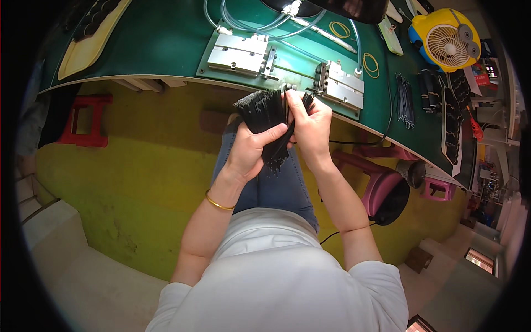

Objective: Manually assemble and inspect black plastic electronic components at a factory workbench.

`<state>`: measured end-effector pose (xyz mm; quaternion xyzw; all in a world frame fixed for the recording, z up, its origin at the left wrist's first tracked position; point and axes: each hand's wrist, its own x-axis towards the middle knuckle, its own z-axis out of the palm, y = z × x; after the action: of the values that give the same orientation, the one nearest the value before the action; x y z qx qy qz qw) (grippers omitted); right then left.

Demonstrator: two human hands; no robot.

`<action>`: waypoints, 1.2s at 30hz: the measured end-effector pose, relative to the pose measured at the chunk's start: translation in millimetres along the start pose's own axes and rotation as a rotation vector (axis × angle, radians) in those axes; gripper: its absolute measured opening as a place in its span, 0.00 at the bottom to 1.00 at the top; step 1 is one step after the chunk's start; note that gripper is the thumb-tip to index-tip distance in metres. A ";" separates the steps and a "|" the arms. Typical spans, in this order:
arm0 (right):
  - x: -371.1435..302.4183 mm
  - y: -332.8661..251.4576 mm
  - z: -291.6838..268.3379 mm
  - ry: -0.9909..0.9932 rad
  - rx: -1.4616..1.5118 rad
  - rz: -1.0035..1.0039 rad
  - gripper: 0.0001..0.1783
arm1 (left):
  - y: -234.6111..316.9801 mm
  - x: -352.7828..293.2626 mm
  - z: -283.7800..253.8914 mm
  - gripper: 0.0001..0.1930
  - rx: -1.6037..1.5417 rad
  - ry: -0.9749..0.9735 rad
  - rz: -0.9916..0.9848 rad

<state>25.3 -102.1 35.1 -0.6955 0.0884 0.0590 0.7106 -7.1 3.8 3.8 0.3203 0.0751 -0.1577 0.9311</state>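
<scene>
My left hand [249, 148] is wrapped round a thick bundle of thin black wires [261, 113], its thumb lying across them. The wires fan out at the upper end, and their lower ends stick out below my fingers. My right hand [314, 130] is closed against the bundle's right side, pinching a few black wires [307, 99] between thumb and fingers. Both hands are in front of the table edge, above my lap. Just beyond them, a metal fixture with a left block [238, 53] and a right block [342, 88] sits on a plate.
Air hoses [271, 27] loop over the green table [160, 50]. To the right are a yellow fan [449, 44], another bundle of black wires [405, 102] and a tray of black coils [452, 127]. A cream tray [88, 50] lies far left. Pink stools [381, 182] stand below.
</scene>
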 end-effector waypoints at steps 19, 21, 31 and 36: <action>5.0 4.9 0.1 0.031 0.107 -0.003 0.12 | -0.5 4.7 -1.5 0.10 -0.015 -0.018 -0.010; 5.6 5.3 0.6 0.036 0.111 -0.006 0.12 | -2.7 5.7 -3.5 0.10 0.001 -0.025 -0.003; 3.4 6.9 -2.1 -0.005 0.039 -0.051 0.13 | -3.8 4.2 -2.7 0.11 0.059 0.030 0.018; -3.2 0.9 1.1 -0.025 0.058 -0.100 0.12 | 2.9 1.4 0.4 0.09 -0.018 0.001 0.013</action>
<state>22.0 -100.9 34.9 -0.6774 0.0464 0.0293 0.7336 -4.8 5.3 5.4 0.3125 0.0748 -0.1509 0.9349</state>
